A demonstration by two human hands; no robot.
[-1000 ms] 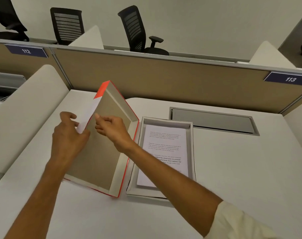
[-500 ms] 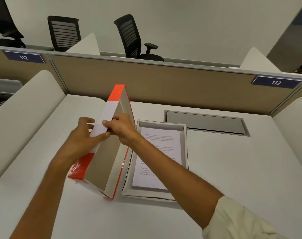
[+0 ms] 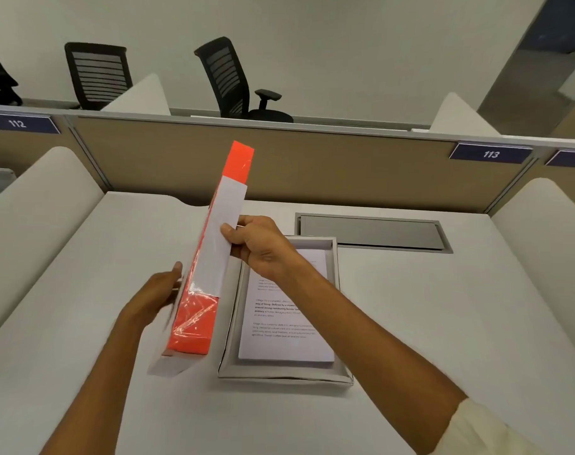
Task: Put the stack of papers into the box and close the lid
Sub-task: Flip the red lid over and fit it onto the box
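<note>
An open grey box [image 3: 338,267] lies on the white desk, right of centre. The stack of printed papers [image 3: 284,326] rests flat inside it. The orange lid [image 3: 194,320] with a white label strip stands nearly on edge just left of the box, lifted off the desk. My right hand [image 3: 263,249] grips the lid's upper right edge, thumb on the white strip. My left hand [image 3: 158,297] holds the lid's left face from behind; its fingers are partly hidden by the lid.
A grey cable hatch [image 3: 373,232] is set in the desk behind the box. A tan partition [image 3: 312,165] closes the back, with white side dividers [image 3: 33,231] left and right. Black office chairs [image 3: 233,80] stand beyond it.
Both hands have swung the lid up from lying open-side up to nearly vertical, its orange outside now facing me. It has moved right, closer to the box.
</note>
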